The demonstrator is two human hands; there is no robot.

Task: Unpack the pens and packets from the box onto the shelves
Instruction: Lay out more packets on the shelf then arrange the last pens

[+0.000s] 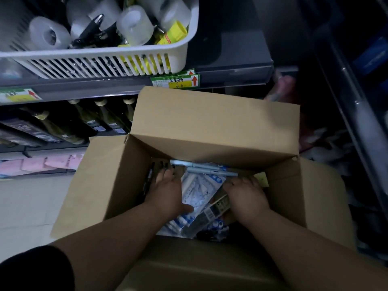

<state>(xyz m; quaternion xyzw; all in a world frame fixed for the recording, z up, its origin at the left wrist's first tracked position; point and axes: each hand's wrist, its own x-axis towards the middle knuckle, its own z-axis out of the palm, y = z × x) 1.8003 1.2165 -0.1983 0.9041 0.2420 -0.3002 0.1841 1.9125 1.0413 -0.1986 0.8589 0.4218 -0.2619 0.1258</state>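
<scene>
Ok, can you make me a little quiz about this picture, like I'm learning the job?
1. True or false: the left hand and the right hand are both inside the brown cardboard box.
2. Where do the two light blue pens lie? A: at the box's far side, beyond both hands. B: on the floor. C: held up above the box.
3. Fill in: on the shelf below the white slotted plastic basket stand dark glass ____.
Key: 1 true. 2 A. 3 bottles.
</scene>
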